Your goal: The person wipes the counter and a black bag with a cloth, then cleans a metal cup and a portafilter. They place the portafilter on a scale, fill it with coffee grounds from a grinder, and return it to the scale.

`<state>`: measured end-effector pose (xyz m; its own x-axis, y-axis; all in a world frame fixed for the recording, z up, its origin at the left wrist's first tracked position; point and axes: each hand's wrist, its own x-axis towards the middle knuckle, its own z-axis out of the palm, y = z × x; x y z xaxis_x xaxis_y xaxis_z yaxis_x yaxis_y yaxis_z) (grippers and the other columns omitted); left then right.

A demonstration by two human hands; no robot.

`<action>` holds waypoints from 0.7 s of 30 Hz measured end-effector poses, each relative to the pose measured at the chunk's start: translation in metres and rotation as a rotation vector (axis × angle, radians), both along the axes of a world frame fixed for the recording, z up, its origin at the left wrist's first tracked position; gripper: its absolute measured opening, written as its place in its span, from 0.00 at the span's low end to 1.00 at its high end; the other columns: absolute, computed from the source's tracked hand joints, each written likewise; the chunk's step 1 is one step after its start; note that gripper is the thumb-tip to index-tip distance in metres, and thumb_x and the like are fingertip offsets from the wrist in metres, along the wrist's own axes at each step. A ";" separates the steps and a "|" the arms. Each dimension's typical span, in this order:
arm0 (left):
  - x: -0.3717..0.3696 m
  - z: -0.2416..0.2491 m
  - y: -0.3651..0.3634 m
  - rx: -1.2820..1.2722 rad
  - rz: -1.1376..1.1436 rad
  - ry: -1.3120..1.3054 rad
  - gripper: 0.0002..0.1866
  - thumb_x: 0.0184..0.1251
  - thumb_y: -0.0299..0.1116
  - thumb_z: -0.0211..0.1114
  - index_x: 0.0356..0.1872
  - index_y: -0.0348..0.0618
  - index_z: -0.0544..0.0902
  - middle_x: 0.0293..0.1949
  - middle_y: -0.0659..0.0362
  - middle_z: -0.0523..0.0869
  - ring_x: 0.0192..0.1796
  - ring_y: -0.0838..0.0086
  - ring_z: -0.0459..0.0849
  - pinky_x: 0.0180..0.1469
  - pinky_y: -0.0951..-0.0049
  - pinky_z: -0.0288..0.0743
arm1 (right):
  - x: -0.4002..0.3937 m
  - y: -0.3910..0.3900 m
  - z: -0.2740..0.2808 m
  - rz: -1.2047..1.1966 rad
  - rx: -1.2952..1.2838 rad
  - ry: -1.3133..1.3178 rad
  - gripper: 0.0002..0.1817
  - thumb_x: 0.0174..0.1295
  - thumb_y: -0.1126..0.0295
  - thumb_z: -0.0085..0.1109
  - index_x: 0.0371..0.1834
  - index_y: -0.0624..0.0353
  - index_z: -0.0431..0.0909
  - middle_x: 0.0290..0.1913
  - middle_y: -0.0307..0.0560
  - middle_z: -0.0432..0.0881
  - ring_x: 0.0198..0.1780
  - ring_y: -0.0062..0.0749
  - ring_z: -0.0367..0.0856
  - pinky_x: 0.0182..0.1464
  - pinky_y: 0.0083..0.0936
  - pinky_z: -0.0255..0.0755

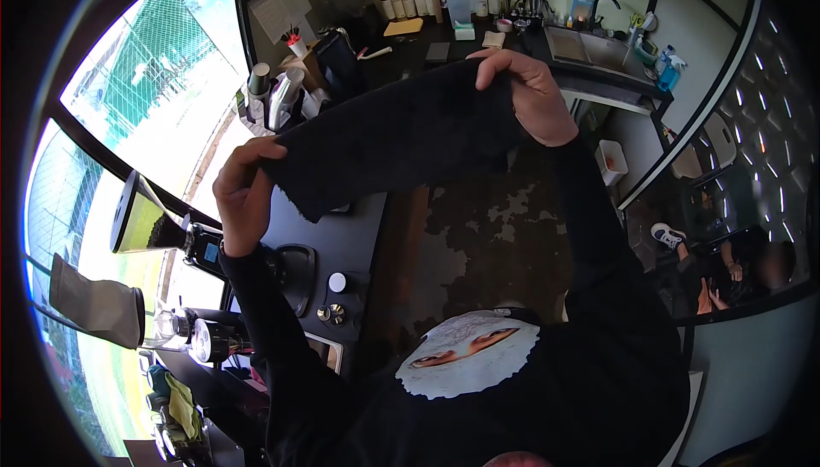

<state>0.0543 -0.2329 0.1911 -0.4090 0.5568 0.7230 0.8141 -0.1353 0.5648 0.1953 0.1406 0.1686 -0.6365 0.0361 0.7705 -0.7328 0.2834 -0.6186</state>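
Note:
A black cloth [393, 138] is stretched out in front of me, held up by its two ends. My left hand [245, 189] pinches the left end between thumb and fingers. At the right end, my right hand [536, 96] grips the upper corner, with the forefinger bent over the edge. The cloth slants upward to the right and looks folded, with a frayed lower left edge. It hides part of the dark counter behind it.
Left of me a counter [369, 236] carries a coffee grinder [205, 245] and small metal pieces. Bottles [406, 2] and a pitcher [461, 6] line the back counter. A sink [598, 50] is at back right, a bin [611, 161] below. Another person [735, 266] sits beyond the right-hand opening.

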 end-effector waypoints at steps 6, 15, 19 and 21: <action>0.012 0.006 0.000 -0.021 0.031 -0.058 0.13 0.70 0.12 0.52 0.48 0.34 0.81 0.53 0.54 0.84 0.52 0.76 0.82 0.55 0.78 0.74 | 0.028 -0.012 0.013 -0.057 -0.094 -0.124 0.17 0.59 0.90 0.45 0.37 0.60 0.82 0.48 0.41 0.84 0.54 0.27 0.80 0.59 0.23 0.70; -0.004 -0.015 -0.015 -0.026 -0.022 -0.095 0.10 0.73 0.13 0.49 0.44 0.37 0.77 0.48 0.56 0.82 0.47 0.80 0.80 0.49 0.80 0.73 | 0.046 -0.006 0.001 -0.155 0.074 0.015 0.19 0.55 0.93 0.43 0.31 0.60 0.83 0.49 0.44 0.84 0.53 0.23 0.81 0.54 0.22 0.72; 0.002 -0.062 0.023 0.464 -0.694 -0.812 0.23 0.74 0.41 0.52 0.66 0.43 0.68 0.49 0.54 0.76 0.53 0.65 0.78 0.59 0.61 0.72 | 0.036 -0.018 -0.047 0.103 -0.347 -0.042 0.15 0.68 0.83 0.47 0.52 0.58 0.79 0.55 0.47 0.81 0.57 0.26 0.80 0.57 0.24 0.73; 0.048 -0.092 0.064 0.602 -0.913 -1.095 0.33 0.74 0.50 0.52 0.74 0.45 0.62 0.57 0.50 0.76 0.59 0.59 0.77 0.64 0.52 0.70 | 0.038 -0.042 -0.088 0.463 -0.867 -0.152 0.21 0.76 0.64 0.45 0.69 0.57 0.66 0.65 0.53 0.75 0.63 0.35 0.77 0.63 0.31 0.72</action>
